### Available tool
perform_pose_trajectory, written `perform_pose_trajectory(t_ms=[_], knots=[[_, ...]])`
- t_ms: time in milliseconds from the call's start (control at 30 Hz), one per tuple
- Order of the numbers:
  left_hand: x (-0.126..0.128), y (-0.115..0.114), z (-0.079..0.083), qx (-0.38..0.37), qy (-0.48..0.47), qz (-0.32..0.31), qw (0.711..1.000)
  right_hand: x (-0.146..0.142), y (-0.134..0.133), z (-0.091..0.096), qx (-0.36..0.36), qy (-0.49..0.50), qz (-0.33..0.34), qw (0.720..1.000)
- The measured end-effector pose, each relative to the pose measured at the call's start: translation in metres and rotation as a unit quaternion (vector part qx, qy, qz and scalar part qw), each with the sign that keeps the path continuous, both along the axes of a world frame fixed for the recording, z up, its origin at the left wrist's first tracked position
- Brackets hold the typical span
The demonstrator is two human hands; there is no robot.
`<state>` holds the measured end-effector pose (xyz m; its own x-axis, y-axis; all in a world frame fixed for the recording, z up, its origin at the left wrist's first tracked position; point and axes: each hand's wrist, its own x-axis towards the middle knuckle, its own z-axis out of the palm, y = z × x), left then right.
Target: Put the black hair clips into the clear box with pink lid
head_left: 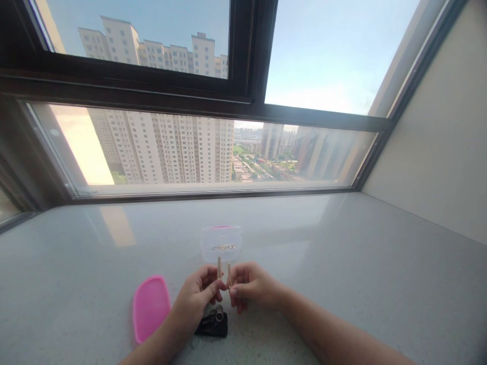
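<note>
Pinching left stick (219, 264) upright between closed fingertips of left hand (198, 296), right stick (229, 272) likewise in right hand (249, 286), above black case (213, 325) on sill (342, 253). Just beyond, clear tub (221, 243); at left, pink lid (150, 306).

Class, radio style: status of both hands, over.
Status: left hand pinches one wooden stick, right hand the other stick, upright. Behind them clear tub; pink lid left; black item beneath hands.
</note>
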<state>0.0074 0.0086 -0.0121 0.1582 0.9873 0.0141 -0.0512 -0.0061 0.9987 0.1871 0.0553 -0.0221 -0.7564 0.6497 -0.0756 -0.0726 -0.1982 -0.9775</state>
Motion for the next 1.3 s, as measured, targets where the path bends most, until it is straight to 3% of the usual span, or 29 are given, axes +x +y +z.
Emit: perform_pose_trajectory(t_ms=[233, 600, 1300], knots=[[0.000, -0.001, 0.007, -0.009, 0.001, 0.000, 1.000, 0.000, -0.002, 0.004, -0.004, 0.025, -0.014, 1.000], [-0.005, 0.002, 0.003, -0.027, -0.020, -0.035, 0.999, 0.000, -0.002, 0.006, -0.012, 0.031, -0.014, 0.999], [0.000, -0.003, 0.012, -0.028, 0.014, 0.004, 1.000, -0.001, -0.001, 0.005, -0.003, 0.032, 0.003, 0.999]])
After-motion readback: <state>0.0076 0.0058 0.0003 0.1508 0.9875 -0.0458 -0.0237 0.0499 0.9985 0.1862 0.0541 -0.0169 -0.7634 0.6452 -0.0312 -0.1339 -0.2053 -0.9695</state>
